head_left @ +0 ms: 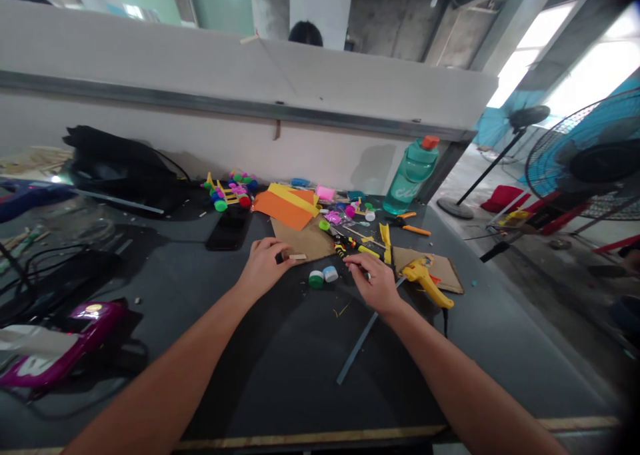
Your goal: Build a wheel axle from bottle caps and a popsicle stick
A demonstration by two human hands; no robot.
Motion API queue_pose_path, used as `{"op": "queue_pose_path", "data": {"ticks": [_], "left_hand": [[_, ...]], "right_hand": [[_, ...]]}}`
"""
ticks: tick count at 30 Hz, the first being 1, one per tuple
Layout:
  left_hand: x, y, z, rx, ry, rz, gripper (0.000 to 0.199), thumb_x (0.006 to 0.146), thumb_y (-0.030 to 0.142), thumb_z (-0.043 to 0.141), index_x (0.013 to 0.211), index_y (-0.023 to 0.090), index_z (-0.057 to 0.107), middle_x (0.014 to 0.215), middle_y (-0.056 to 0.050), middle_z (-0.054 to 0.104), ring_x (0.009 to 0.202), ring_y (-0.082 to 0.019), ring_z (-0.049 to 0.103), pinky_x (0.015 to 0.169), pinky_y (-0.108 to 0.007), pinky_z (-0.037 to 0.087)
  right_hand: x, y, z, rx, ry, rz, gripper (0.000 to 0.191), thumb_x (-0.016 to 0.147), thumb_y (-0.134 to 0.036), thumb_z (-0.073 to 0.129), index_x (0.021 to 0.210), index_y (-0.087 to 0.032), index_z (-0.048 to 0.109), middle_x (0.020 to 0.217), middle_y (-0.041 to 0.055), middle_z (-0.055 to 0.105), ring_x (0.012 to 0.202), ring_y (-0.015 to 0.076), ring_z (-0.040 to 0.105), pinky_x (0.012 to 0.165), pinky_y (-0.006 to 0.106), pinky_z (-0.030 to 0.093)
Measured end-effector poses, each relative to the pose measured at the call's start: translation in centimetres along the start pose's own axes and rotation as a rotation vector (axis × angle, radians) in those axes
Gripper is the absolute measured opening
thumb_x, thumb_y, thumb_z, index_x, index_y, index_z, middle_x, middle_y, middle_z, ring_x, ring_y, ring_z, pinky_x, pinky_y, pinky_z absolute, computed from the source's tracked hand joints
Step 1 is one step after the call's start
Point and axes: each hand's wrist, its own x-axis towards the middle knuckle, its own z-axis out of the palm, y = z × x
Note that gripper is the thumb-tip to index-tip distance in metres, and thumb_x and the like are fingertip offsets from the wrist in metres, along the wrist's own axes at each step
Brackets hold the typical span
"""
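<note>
My left hand is closed, its thumb and fingertips pinching a short flat wooden stick over the edge of a brown cardboard piece. My right hand has its fingers drawn together beside a small black-and-yellow tool; what lies between the fingertips is too small to make out. Between the hands, a green-and-white bottle cap and a blue-and-white bottle cap rest side by side on the dark table.
A yellow glue gun lies on cardboard at right, with a clear glue stick nearby. Behind are orange paper, orange-handled pliers, a teal bottle, a phone and colourful small models. A purple device sits left.
</note>
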Motion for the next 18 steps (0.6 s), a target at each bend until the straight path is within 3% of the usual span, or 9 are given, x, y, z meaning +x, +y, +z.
{"op": "queue_pose_path", "data": {"ticks": [5,11,14,18], "left_hand": [[-0.2,-0.4,1.3,0.008,-0.043,-0.041,0.021,0.078,0.035,0.065,0.093,0.021,0.07,0.102,-0.009,0.06,0.102,-0.027,0.049,0.092,-0.041,0.037],[0.0,-0.1,1.2,-0.006,-0.041,-0.039,0.011,0.077,0.03,0.064,0.079,0.019,0.067,0.097,-0.008,0.061,0.098,-0.026,0.051,0.089,-0.041,0.039],[-0.2,1.2,0.6,-0.047,0.028,0.009,0.01,0.078,0.028,0.062,0.08,0.019,0.064,0.099,-0.008,0.061,0.099,-0.026,0.051,0.089,-0.041,0.041],[-1.3,4.3,-0.5,-0.174,0.068,0.198,0.008,0.081,0.026,0.06,0.086,0.021,0.063,0.107,-0.007,0.06,0.106,-0.024,0.05,0.093,-0.039,0.041]], "right_hand": [[-0.1,-0.1,0.2,0.017,0.001,-0.013,0.018,0.09,-0.019,0.048,0.094,-0.022,0.065,0.085,0.0061,0.069,0.082,0.0192,0.064,0.074,0.033,0.052],[-0.1,0.0,0.4,0.025,0.0,-0.03,0.018,0.089,-0.019,0.048,0.095,-0.023,0.065,0.085,0.0056,0.068,0.082,0.0193,0.063,0.074,0.034,0.052],[-0.1,-0.6,0.2,0.028,0.017,-0.017,0.018,0.089,-0.02,0.048,0.097,-0.024,0.064,0.089,0.0061,0.068,0.085,0.0197,0.063,0.074,0.035,0.053],[-0.2,-1.7,-0.1,0.05,0.011,0.0,0.025,0.085,-0.023,0.057,0.11,-0.024,0.06,0.1,0.008,0.064,0.084,0.0188,0.062,0.07,0.032,0.055]]}}
